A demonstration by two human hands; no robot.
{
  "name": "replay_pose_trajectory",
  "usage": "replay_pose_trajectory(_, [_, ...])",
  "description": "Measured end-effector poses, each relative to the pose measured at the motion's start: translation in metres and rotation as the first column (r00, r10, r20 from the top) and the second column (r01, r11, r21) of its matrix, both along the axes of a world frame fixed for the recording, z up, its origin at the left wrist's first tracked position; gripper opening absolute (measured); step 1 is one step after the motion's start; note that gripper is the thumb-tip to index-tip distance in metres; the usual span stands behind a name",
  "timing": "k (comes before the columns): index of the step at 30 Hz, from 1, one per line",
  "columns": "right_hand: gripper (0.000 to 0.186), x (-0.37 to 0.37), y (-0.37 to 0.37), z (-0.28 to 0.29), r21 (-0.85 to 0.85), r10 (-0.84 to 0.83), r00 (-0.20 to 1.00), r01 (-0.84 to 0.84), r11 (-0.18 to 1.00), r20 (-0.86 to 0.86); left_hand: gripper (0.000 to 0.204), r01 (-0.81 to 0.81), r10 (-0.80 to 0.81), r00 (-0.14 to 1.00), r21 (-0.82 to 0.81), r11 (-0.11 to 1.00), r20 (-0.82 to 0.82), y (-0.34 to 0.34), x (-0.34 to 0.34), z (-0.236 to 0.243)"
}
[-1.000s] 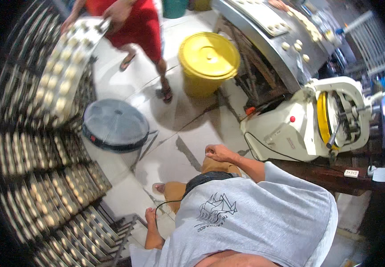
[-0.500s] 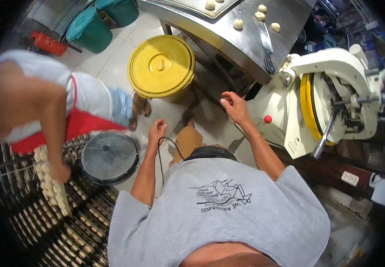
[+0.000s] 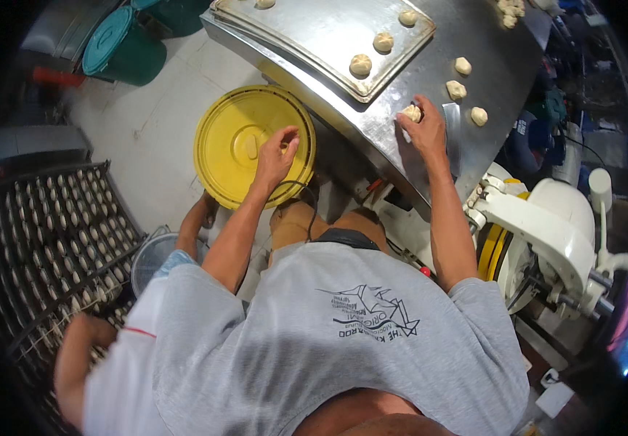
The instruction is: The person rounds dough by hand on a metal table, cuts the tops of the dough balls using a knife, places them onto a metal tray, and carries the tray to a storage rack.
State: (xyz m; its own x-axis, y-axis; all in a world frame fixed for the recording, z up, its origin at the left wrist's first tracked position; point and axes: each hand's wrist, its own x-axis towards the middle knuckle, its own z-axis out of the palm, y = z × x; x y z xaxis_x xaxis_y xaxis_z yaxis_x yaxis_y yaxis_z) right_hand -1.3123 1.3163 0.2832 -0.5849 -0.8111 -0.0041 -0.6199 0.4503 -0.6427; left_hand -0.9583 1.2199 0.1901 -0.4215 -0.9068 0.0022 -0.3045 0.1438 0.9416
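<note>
My right hand (image 3: 424, 125) rests on the steel table (image 3: 503, 65) with its fingers closed around a pale dough ball (image 3: 410, 112). A flat metal scraper (image 3: 451, 127) lies just right of that hand. More dough balls (image 3: 466, 89) sit loose on the table beyond it. My left hand (image 3: 276, 154) hangs in the air over a yellow bucket lid (image 3: 228, 152), fingers loosely curled, holding nothing I can see. A metal baking tray (image 3: 306, 36) with three dough balls (image 3: 361, 65) lies on the table's left part.
Another person in white (image 3: 121, 363) bends at my lower left beside a rack of filled trays (image 3: 52, 240). A white and yellow machine (image 3: 546, 240) stands at my right. Teal bins (image 3: 121, 43) stand on the floor at the upper left.
My view has swung toward the table. My right hand has reached up onto the steel table and closed on a dough ball. My left hand has risen over the yellow lid.
</note>
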Motion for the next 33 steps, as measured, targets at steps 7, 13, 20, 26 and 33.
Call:
replay_pose_trajectory(7, [0.045,0.015,-0.104,0.061,-0.205,0.316,0.948,-0.316,0.927,-0.029,0.027,-0.157,0.156,0.987,0.057,0.986,0.027,-0.012,0.007,0.012])
replay_pose_trajectory(13, [0.050,0.040,-0.231,0.033,-0.113,0.614,0.786,-0.618,0.778,-0.072,0.026,-0.292,0.294,0.955,-0.060,0.955,0.032,-0.030,-0.001,0.049])
replay_pose_trajectory(20, [0.080,0.019,-0.165,0.043,-0.103,0.503,0.857,-0.513,0.852,-0.111,0.049,-0.104,0.129,0.991,-0.428,0.898,0.032,-0.118,-0.085,0.104])
replay_pose_trajectory(26, [0.054,0.026,-0.149,0.021,-0.140,0.468,0.880,-0.476,0.869,-0.082,0.061,0.197,-0.090,0.970,-0.517,0.833,0.224,-0.194,-0.146,0.066])
replay_pose_trajectory(33, [0.054,0.028,-0.150,0.011,-0.190,0.349,0.927,-0.370,0.909,-0.134,0.073,0.290,-0.202,0.952,-0.465,0.836,0.230,-0.202,-0.153,0.078])
